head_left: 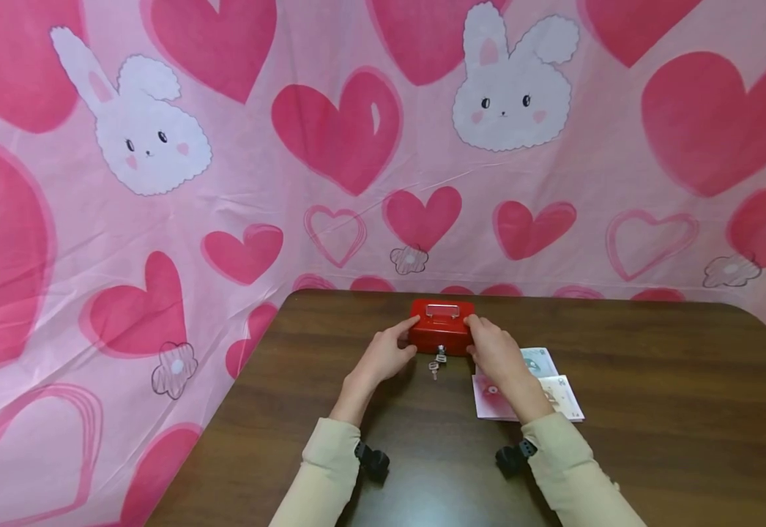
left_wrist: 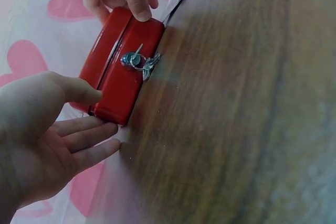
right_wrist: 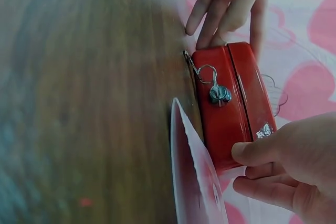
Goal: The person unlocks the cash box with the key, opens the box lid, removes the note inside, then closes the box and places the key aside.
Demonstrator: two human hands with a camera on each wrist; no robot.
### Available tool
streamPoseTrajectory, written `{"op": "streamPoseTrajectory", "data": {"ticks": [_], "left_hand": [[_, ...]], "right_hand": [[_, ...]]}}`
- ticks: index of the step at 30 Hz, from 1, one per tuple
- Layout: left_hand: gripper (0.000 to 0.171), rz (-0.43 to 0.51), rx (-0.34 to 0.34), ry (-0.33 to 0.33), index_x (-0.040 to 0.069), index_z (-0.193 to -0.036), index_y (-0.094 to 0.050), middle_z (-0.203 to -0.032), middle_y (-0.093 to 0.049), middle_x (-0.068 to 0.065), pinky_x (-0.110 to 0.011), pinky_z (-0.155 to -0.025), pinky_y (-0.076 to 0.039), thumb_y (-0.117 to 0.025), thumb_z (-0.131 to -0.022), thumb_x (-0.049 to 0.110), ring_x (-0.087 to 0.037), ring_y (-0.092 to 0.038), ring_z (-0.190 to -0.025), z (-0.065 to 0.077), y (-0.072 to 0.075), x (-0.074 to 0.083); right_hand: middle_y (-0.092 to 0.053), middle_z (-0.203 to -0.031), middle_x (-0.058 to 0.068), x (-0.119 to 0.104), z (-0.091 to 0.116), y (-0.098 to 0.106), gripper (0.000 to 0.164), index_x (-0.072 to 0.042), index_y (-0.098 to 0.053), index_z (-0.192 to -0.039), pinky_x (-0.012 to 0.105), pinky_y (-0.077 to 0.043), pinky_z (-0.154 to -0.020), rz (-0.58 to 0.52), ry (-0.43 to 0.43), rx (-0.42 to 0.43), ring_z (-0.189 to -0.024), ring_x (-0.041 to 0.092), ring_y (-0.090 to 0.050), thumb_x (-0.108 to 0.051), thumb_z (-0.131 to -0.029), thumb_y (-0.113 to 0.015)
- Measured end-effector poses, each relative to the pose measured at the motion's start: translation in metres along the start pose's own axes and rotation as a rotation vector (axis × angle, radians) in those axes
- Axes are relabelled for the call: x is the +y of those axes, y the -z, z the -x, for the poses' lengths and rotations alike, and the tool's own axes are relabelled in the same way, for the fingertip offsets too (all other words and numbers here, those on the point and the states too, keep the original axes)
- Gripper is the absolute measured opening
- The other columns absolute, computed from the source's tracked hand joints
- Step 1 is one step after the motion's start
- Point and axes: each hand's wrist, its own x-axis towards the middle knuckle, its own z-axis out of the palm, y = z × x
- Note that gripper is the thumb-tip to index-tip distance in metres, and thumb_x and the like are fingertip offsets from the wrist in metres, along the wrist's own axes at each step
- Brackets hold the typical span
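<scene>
A small red cash box, lid down, sits near the table's far edge with its silver carry handle folded flat on top. A key stands in the front lock, and a second key dangles from its ring. My left hand holds the box's left end, thumb against the front by the lid seam and fingers along the side. At the opposite end, my right hand grips it, thumb pressed on the front corner and fingers bent around the side.
Several banknote-like papers, pink, blue and cream, lie on the brown wooden table partly under my right forearm. A pink cloth with hearts and rabbits hangs behind the table and along its left side.
</scene>
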Motion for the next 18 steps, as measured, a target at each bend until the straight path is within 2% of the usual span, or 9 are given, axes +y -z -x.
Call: {"op": "streamPoseTrajectory", "data": {"ticks": [6,9,13,15,18], "left_hand": [[0.058,-0.015,-0.007,0.020,0.036,-0.149,-0.045,-0.137,-0.061,-0.007,-0.038,-0.090,-0.053,-0.061,-0.096,0.020,-0.021,-0.058,-0.103,0.001,0.000,0.000],[0.058,-0.025,-0.009,0.023,0.036,-0.149,-0.045,-0.137,-0.062,-0.006,-0.041,-0.093,-0.053,-0.061,-0.096,0.020,-0.020,-0.059,-0.103,0.001,0.000,0.000],[0.062,-0.018,0.003,0.006,0.027,-0.153,-0.039,-0.135,-0.063,-0.009,-0.044,-0.098,-0.052,-0.061,-0.096,0.018,-0.023,-0.062,-0.107,-0.001,-0.001,-0.001],[0.064,-0.007,0.017,0.011,0.020,-0.155,-0.036,-0.136,-0.062,-0.012,-0.046,-0.101,-0.051,-0.061,-0.096,0.020,-0.026,-0.064,-0.113,-0.002,-0.001,-0.001],[0.062,-0.014,0.042,0.021,0.011,-0.153,-0.039,-0.138,-0.061,-0.014,-0.048,-0.107,-0.046,-0.060,-0.098,0.027,-0.028,-0.062,-0.124,-0.003,-0.002,0.000]], "right_hand": [[-0.068,-0.099,0.021,-0.001,0.000,0.001,0.042,0.000,-0.055,-0.117,0.054,-0.058,-0.080,0.027,0.004,-0.020,-0.087,0.041,-0.070,-0.001,-0.081,-0.077],[-0.068,-0.106,0.022,0.001,-0.001,0.003,0.041,-0.001,-0.055,-0.120,0.055,-0.057,-0.084,-0.014,-0.020,-0.070,-0.093,0.041,-0.069,-0.008,-0.086,-0.075],[-0.068,-0.117,0.023,0.007,-0.003,0.004,0.039,-0.001,-0.055,-0.125,0.055,-0.053,-0.094,-0.175,-0.093,-0.098,-0.105,0.038,-0.066,-0.021,-0.093,-0.068],[-0.068,-0.116,0.023,0.011,-0.005,0.004,0.040,0.000,-0.056,-0.126,0.053,-0.053,-0.093,-0.258,-0.119,-0.086,-0.100,0.034,-0.067,-0.024,-0.095,-0.066],[-0.069,-0.111,0.023,0.014,-0.007,0.004,0.040,0.001,-0.056,-0.127,0.046,-0.056,-0.084,-0.349,-0.155,-0.078,-0.083,0.026,-0.070,-0.023,-0.095,-0.065]]}}
